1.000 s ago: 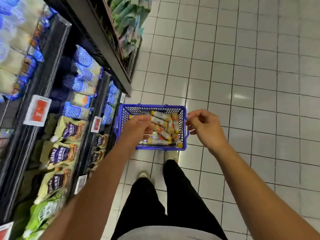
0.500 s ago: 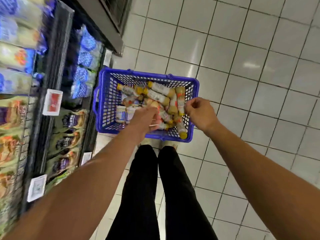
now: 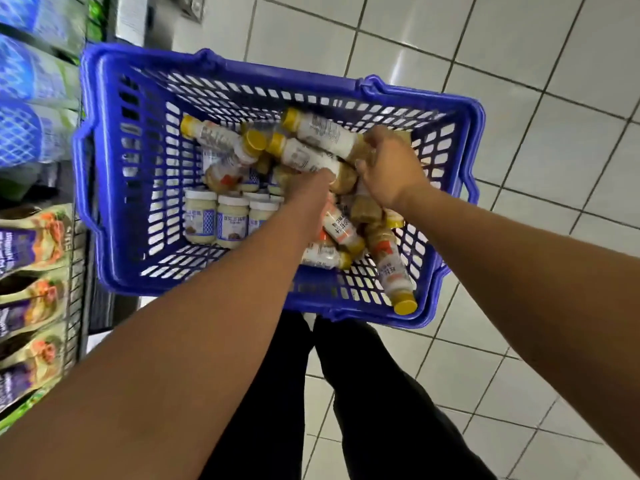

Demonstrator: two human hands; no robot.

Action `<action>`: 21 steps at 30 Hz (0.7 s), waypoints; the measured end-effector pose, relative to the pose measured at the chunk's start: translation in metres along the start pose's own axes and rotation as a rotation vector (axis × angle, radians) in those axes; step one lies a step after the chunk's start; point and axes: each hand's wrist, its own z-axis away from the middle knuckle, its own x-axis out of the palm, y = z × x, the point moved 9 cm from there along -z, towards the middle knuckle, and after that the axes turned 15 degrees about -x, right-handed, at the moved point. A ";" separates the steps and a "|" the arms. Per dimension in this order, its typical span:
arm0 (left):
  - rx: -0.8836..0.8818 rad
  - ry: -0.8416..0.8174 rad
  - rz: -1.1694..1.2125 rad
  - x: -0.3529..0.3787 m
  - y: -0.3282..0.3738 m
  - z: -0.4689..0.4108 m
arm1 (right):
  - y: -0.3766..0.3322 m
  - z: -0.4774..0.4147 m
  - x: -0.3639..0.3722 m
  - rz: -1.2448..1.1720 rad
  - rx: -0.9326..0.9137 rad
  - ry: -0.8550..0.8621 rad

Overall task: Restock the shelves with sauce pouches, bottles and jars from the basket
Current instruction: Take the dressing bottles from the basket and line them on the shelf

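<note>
Standing over the work, the person has black trousers nearest the camera, and both forearms reach down and away from there into the blue basket, which sits on the tiled floor just beyond the feet. It probably sits there so that both hands are free to pick.

Inside the basket's near right corner a loose bottle lies with its yellow cap against the wall. At the near left a few white-lidded jars stand upright in a tight group. They are clear of the tangled heap of bottles that fills the middle and far side.

The left hand is pushed into that heap, against the second bottle. Its fingers are hidden under its own back, so I cannot tell whether it has closed on anything. A little farther off and to the right, the right hand curls its fingers and thumb round the base end of the top bottle, which lies across the pile with its cap pointing far left. It is probably gripped there because the base is the end nearest the hand.

Along the left edge run the shelves. Green and purple pouches face outward at the near end, with blue packs farther along. None of the basket's stock has reached the shelves yet, so I judge this to be the picking step.
</note>
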 end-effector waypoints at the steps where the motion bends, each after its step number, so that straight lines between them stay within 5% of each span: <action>1: 0.008 0.045 0.011 0.000 0.005 -0.009 | 0.005 -0.010 0.007 0.028 -0.008 -0.021; 4: 0.065 0.164 0.040 -0.001 0.021 -0.025 | 0.018 -0.030 0.022 0.075 -0.012 -0.069; 14: 0.108 0.114 0.128 -0.001 0.021 -0.049 | 0.022 -0.053 0.038 0.213 0.011 -0.237; 21: 0.391 -0.069 -0.070 -0.014 0.012 -0.025 | 0.010 -0.001 0.031 -0.389 0.117 -0.244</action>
